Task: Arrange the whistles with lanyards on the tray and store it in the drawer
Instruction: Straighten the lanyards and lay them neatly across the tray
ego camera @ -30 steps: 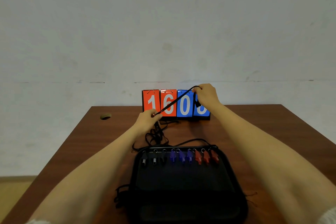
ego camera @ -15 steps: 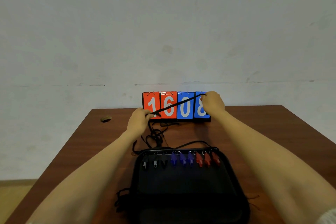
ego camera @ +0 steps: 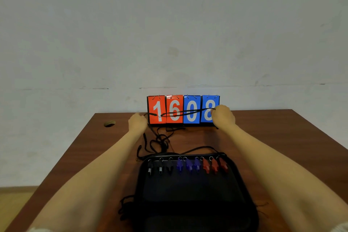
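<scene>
While the left hand (ego camera: 138,121) and right hand (ego camera: 223,117) each pinch an end of a black lanyard (ego camera: 185,112) stretched taut before the scoreboard (ego camera: 183,109), its digits are partly crossed. Tangled cords (ego camera: 157,142) lie between scoreboard and tray (ego camera: 190,194), where whistles (ego camera: 188,165) line the far edge.
</scene>
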`<state>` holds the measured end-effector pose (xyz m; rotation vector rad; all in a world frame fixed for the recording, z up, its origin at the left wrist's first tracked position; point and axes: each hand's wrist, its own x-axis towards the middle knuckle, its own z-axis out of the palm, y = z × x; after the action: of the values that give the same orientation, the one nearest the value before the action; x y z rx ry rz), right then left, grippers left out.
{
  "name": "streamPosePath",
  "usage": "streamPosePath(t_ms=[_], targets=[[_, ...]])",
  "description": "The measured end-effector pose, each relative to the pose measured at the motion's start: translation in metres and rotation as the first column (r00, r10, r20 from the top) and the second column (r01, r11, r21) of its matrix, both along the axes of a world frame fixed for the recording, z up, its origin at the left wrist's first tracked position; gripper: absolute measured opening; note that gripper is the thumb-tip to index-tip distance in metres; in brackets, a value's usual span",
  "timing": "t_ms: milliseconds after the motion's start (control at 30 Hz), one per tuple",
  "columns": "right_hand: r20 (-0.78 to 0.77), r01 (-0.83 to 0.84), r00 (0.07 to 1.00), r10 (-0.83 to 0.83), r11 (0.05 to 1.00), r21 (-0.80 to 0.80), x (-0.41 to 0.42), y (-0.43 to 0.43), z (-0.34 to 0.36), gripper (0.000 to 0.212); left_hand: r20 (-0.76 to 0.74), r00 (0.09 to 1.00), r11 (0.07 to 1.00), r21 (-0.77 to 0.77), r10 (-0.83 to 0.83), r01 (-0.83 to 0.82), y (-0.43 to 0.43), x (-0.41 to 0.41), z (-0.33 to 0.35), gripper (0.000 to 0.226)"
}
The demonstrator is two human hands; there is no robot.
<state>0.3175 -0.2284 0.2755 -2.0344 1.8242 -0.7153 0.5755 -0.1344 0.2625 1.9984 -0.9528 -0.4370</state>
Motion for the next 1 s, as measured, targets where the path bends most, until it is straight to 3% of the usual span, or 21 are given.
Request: streamPosePath(t_ms=[100, 167, 300, 400, 533, 633, 700, 833, 1000], targets=[[0.040, -0.006, 0.999, 0.006, 1.000, -0.003, 0.006, 0.001, -0.002, 0.028, -0.034, 0.998, 0.998, 0.001, 0.060, -0.060, -0.005, -0.006, 0.006, 0.039], [0.071, -0.011, 0.997, 0.013, 1.000, -0.020, 0.009, 0.004, -0.001, 0.028, 0.004, 1.000, 1.000, -0.023, 0.012, -0.012, -0.005, -0.012, 0.006, 0.043], [0.087, -0.116, 0.989, 0.117, 0.993, -0.025, 0.015, 0.009, 0.005, 0.031, 0.165, 0.921, 0.935, 0.081, -0.354, 0.345, 0.000, -0.037, -0.002, 0.044], [0.152, -0.207, 0.966, 0.211, 0.978, -0.038, 0.024, 0.013, 0.012, 0.030, 0.077, 0.844, 0.844, 0.130, -0.531, 0.520, -0.003, -0.063, -0.008, 0.056], [0.293, -0.255, 0.920, 0.259, 0.965, -0.053, 0.034, 0.022, 0.029, 0.030, -0.051, 0.793, 0.793, 0.036, -0.607, 0.609, -0.008, -0.096, -0.016, 0.069], [0.458, -0.255, 0.851, 0.257, 0.965, -0.066, 0.036, 0.022, 0.045, 0.032, -0.128, 0.798, 0.807, -0.041, -0.590, 0.590, -0.016, -0.103, -0.027, 0.041], [0.536, -0.238, 0.811, 0.235, 0.969, -0.065, 0.034, 0.019, 0.056, 0.030, -0.085, 0.826, 0.830, -0.038, -0.557, 0.556, -0.020, -0.100, -0.033, 0.017], [0.540, -0.139, 0.830, 0.142, 0.989, -0.047, 0.020, 0.001, 0.063, 0.026, 0.022, 0.927, 0.927, 0.056, -0.374, 0.372, -0.020, -0.076, -0.042, 0.014], [0.472, -0.027, 0.881, 0.041, 0.999, -0.035, 0.002, -0.016, 0.057, 0.024, -0.090, 0.993, 0.997, -0.016, -0.078, 0.077, -0.020, -0.044, -0.039, 0.020]])
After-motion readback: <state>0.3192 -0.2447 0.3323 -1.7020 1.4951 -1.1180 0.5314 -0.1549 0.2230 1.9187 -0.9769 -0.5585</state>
